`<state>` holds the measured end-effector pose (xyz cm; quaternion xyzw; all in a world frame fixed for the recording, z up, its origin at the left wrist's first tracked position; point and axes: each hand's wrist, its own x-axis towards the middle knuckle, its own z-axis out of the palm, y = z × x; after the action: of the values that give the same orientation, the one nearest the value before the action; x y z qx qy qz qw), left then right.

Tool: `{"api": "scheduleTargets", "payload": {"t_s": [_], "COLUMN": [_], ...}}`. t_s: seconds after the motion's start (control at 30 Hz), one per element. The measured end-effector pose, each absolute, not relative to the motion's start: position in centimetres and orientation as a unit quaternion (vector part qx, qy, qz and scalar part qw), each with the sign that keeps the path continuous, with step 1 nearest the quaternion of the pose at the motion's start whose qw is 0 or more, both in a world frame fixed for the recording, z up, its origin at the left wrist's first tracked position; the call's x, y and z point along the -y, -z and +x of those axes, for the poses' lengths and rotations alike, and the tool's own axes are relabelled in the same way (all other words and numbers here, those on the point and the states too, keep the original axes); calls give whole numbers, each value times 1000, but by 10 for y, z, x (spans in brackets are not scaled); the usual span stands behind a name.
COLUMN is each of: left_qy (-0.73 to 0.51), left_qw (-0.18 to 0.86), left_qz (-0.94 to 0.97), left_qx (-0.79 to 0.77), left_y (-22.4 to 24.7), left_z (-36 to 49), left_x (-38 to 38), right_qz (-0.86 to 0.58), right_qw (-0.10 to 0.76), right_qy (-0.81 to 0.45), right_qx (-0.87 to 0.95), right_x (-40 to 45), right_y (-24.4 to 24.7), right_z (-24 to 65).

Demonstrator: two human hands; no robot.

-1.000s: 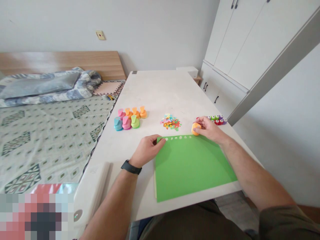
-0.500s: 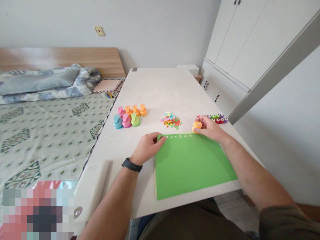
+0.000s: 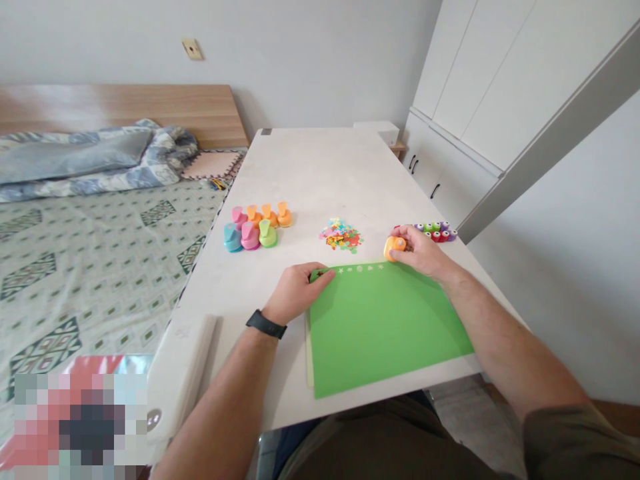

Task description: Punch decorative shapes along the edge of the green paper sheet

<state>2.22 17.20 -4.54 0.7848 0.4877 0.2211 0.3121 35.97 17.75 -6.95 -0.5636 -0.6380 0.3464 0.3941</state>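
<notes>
A green sheet of paper (image 3: 385, 327) lies on the white table with a row of small punched shapes along its far edge. My left hand (image 3: 303, 287) pinches the sheet's far left corner between thumb and fingers. In my right hand (image 3: 417, 250) is an orange craft punch (image 3: 394, 248), held at the sheet's far edge, right of the punched shapes. Whether the paper sits inside its slot I cannot tell. Under the green sheet, a pale sheet (image 3: 309, 347) shows at the left. Beyond the paper is a pile of colourful paper cutouts (image 3: 342, 236).
Several larger craft punches (image 3: 250, 233) stand in two rows at the left. Small coloured punches (image 3: 437, 231) are lined up behind my right hand. A long white device (image 3: 185, 380) lies along the table's left edge, beside a bed (image 3: 100, 267). White cabinets (image 3: 450, 167) stand at right.
My left hand has lifted the sheet's far left corner slightly. The orange punch stays at the far edge in my right hand, turned a little. The view has shifted slightly.
</notes>
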Motion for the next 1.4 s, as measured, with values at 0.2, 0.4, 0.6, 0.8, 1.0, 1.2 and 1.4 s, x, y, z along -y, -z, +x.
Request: {"api": "scheduleTargets", "payload": {"t_s": [0.2,0.4,0.6,0.8,1.0,1.2,1.4], "left_qy": [-233,-247,-256,-265,-270,-269,-274], "left_qw": [322,333,337,334,333,332,337], "left_qz": [780,772,765,761,761,764,765], "left_qx": [-484,-482,-486,-489,-487,-483,-476], "left_y": [45,45,45,43,42,41,41], "left_z": [22,23,24,24,24,24,23], "left_x": [-171,-171,-170,-169,-168,-168,-168], "right_qz": [-553,-555,-560,-557,-571,-576,-573], "right_qw": [415,404,390,381,381,385,382], "right_qy": [-351,-349,-351,-355,-342,-334,-337], "right_qx": [631,638,641,647,642,640,642], "right_x": [-175,-172,-170,-170,-171,-171,-171], "right_y": [65,60,58,58,60,61,62], "right_z": [357,356,355,354,356,356,356]}}
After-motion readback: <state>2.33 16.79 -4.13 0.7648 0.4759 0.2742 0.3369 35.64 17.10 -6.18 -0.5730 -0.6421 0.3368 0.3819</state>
